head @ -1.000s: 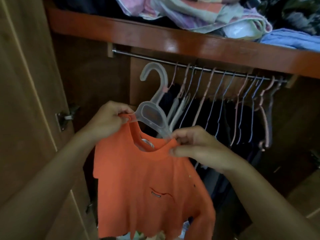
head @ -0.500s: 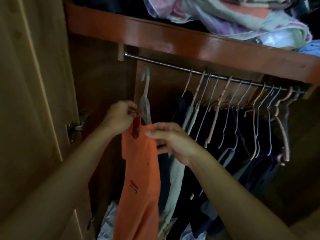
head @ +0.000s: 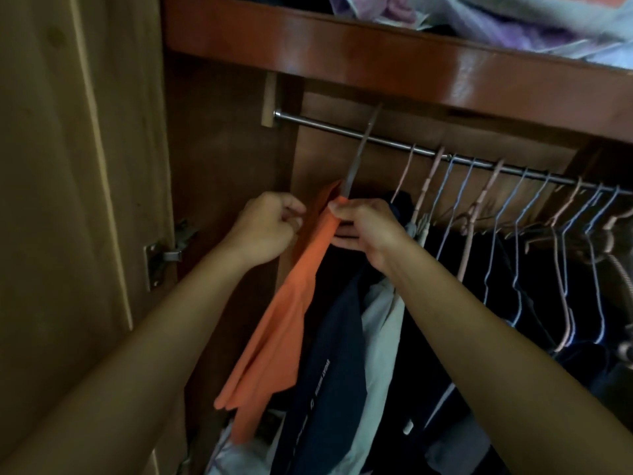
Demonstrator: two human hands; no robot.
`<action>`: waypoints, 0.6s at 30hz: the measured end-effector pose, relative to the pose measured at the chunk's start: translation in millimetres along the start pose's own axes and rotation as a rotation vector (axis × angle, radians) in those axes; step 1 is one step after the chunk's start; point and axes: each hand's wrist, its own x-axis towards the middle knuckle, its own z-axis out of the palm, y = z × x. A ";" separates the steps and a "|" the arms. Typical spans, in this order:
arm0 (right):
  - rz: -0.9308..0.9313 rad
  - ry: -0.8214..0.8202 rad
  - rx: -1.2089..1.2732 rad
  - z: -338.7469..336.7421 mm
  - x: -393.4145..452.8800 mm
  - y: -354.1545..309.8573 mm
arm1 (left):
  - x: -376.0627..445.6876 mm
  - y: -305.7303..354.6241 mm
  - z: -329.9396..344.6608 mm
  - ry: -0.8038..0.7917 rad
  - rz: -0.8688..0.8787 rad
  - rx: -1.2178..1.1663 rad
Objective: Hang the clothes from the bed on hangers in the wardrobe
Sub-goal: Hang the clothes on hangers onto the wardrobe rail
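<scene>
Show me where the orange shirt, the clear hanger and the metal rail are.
orange shirt (head: 298, 289): head view, on the hanging body.
clear hanger (head: 358, 156): head view, on its neck.
metal rail (head: 318, 124): head view, bare left stretch.

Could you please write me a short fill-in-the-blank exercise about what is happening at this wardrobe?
1. The shirt held in both hands is ____ in colour.
2. The clear hanger carrying it hooks over the metal ____.
3. The left hand and right hand pinch the shirt near its ____.
4. Folded fabrics lie on the shelf ____ the rod.

Missing words: orange; rod; collar; above
</scene>
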 end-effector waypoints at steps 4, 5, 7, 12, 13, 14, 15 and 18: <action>-0.022 0.081 -0.024 -15.9 25.7 -9.6 | 6.6 3.0 11.1 -0.024 0.028 0.014; -0.022 0.097 -0.024 -19.2 31.1 -13.0 | 8.0 3.9 13.3 -0.026 0.031 0.015; -0.002 0.120 -0.031 -24.9 42.8 -16.8 | 10.8 5.7 16.8 -0.027 0.035 0.013; 0.047 0.141 -0.092 -31.8 60.5 -11.4 | 15.2 10.2 24.2 -0.046 0.030 -0.010; 0.051 0.152 -0.103 -33.5 62.4 -9.7 | 15.6 11.4 24.9 -0.046 0.029 -0.009; 0.057 0.160 -0.113 -35.6 64.2 -7.9 | 16.0 12.8 25.6 -0.047 0.028 -0.008; 0.065 0.163 -0.123 -37.4 65.2 -6.7 | 16.4 13.9 26.0 -0.049 0.027 -0.009; 0.095 0.154 -0.167 -41.3 67.7 -5.9 | 19.2 16.4 26.0 -0.054 0.020 -0.022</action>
